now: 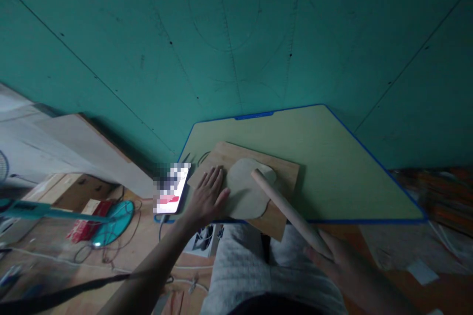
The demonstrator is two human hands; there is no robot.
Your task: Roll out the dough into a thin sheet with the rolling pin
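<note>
Right now, from my end of the head camera, I am gripping a smooth, pale, stick-shaped rolling pin (pixel 288 206) by its near end — my right hand (pixel 334 256) is wrapping round it, slightly blurred. The pin is slanting up to the left, its far tip sitting over the dough; whether it is pressing there, I cannot tell. My left hand (pixel 209 194) is holding nothing: it is lying open and palm down, fingers on the wood and thumb reaching over the dough's left edge. Between the two hands, a flat, rounded sheet of cream-coloured dough (pixel 246 194) is covering the middle of a light-brown, rectangular wooden board (pixel 273 226). That board is resting askew on a pale yellow-green tabletop with a blue rim (pixel 354 182), one corner jutting past the near edge — just above my legs in light grey trousers (pixel 240 261). Near the tabletop's left edge, a phone with a lit, partly blurred screen (pixel 175 197) is standing tilted. Beyond everything, a broad teal-green panelled wall (pixel 251 34) is rising.
</note>
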